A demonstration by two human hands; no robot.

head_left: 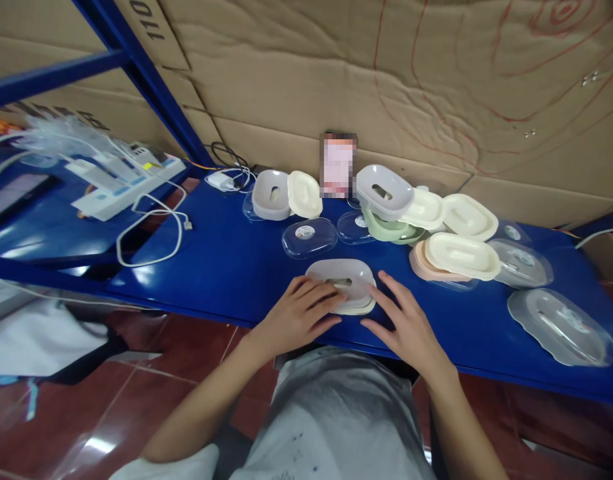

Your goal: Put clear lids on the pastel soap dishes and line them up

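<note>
A pale grey soap dish [359, 273] with a slot in its bottom lies in front of me on the blue shelf, a cream rim [365, 309] showing beneath it. My left hand [299, 313] grips it from the left, fingers over the rim into the bowl and thumb at the front edge. Fingers spread, my right hand [404, 320] is open at the dish's right end, a fingertip touching the rim. Behind the dish are two clear oval lids [309, 245] with round stickers. To the right, a cream tray [461, 256] rests on a peach dish [419, 265].
Another grey dish [270, 193] and a cream tray [305, 193] stand back left. A grey dish [386, 183] tops a green one [386, 230]. Clear lids [561, 327] lie far right. A phone [338, 163] leans on the cardboard; a power strip [111, 203] and cable lie left.
</note>
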